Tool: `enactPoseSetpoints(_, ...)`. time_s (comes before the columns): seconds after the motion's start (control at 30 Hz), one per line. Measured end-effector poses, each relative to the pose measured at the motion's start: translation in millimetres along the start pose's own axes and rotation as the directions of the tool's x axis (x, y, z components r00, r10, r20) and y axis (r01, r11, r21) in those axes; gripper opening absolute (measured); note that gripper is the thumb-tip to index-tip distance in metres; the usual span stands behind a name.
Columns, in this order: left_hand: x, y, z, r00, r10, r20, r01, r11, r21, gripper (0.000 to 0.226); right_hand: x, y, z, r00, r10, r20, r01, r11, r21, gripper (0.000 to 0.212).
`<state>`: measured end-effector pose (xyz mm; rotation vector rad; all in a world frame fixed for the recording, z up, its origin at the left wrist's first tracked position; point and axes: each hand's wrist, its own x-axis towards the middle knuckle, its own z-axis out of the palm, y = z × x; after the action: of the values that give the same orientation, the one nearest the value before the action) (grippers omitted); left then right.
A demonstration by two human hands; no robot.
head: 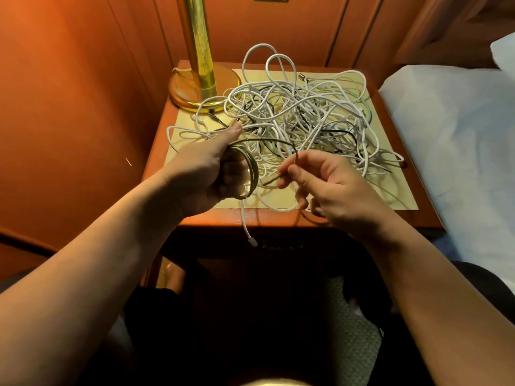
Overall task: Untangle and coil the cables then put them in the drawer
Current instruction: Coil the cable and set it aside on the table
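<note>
A big tangle of white cables, with a few dark strands among them, covers most of the nightstand top. My left hand grips a small coil of dark cable over the front left of the top. From that coil a loop of the same dark cable arcs to my right hand, which pinches its free end between thumb and fingertips. One white cable end with a plug hangs over the front edge. The drawer front below lies in shadow.
A brass lamp on a round wooden base stands at the back left of the nightstand. Wood-panelled wall rises on the left and behind. A bed with white sheets borders the right side. My dark-clothed legs are below.
</note>
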<state>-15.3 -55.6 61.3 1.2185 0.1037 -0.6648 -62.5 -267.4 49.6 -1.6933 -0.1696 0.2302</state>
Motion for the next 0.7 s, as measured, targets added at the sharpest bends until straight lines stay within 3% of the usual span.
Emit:
enactPoseSetpoints(0.13, 0, -4, 3, 0.996, -0.039, 0.077, 0.042, 0.998, -0.038, 0.047, 0, 3, 8, 1.0, 0.004, 0.022, -0.006, 0.993, 0.114, 0.015)
enactPoseSetpoints(0.27, -1, -9, 7, 0.993, -0.033, 0.116, 0.04, 0.997, -0.058, 0.05, 2, 6, 16, 0.999, -0.033, -0.004, 0.033, 0.997, 0.076, 0.015)
enactPoseSetpoints(0.53, 4, -15, 9, 0.998, 0.058, 0.011, -0.057, 0.992, -0.11, 0.047, 0, 1, 29, 0.972, 0.18, 0.149, -0.196, 0.976, 0.099, 0.022)
enactPoseSetpoints(0.7, 0, -13, 15, 0.978, 0.18, -0.109, -0.181, 0.983, -0.005, 0.059, -1, 3, 36, 0.959, 0.227, 0.169, -0.254, 0.953, 0.163, 0.019)
